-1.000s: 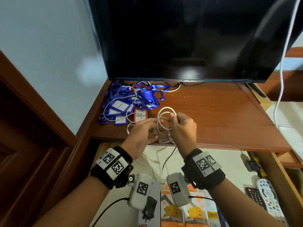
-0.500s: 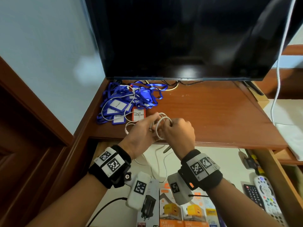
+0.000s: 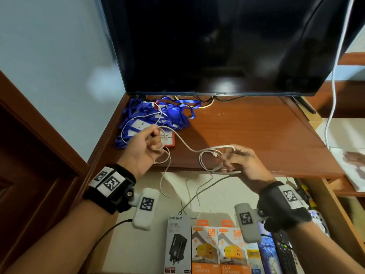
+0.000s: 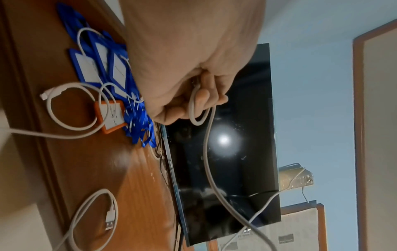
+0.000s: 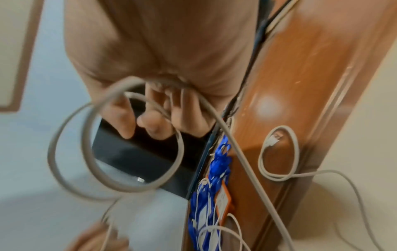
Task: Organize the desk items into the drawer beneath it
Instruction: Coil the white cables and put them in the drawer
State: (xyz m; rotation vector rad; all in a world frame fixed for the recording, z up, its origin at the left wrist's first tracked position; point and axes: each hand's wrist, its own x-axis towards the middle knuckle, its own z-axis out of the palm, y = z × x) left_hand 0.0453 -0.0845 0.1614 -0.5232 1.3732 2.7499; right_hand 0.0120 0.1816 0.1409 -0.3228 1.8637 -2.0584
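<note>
Your left hand (image 3: pixel 145 149) is curled into a fist around one end of a thin white cable (image 3: pixel 183 144), fingers (image 4: pixel 203 100) wrapped tight on a small loop of it. Your right hand (image 3: pixel 244 164) has its fingers (image 5: pixel 125 117) loosely bent, pinching the other stretch of cable, which loops around them. Between the hands the round, smooth cord sags over the front of the bench (image 3: pixel 246 135), glossy reddish-brown wood. A USB plug (image 3: pixel 216 155) lies on the bench just beside your right hand; more cord trails off the edge into the drawer (image 3: pixel 227 186).

Drawer open below the bench, pale lining. Along its near side, upright: a grey charger box (image 3: pixel 178 244), two orange charger boxes (image 3: pixel 217 250), more packs to the right, partly hidden by your right wrist. Remotes (image 3: pixel 284 252) at the right end.

Back left of the bench: tangle of blue lanyards (image 3: pixel 158 115) with card holders, one orange holder (image 3: pixel 169 139) touching your left hand's cable loop. A dark flat screen (image 3: pixel 217 46) stands at the rear.
</note>
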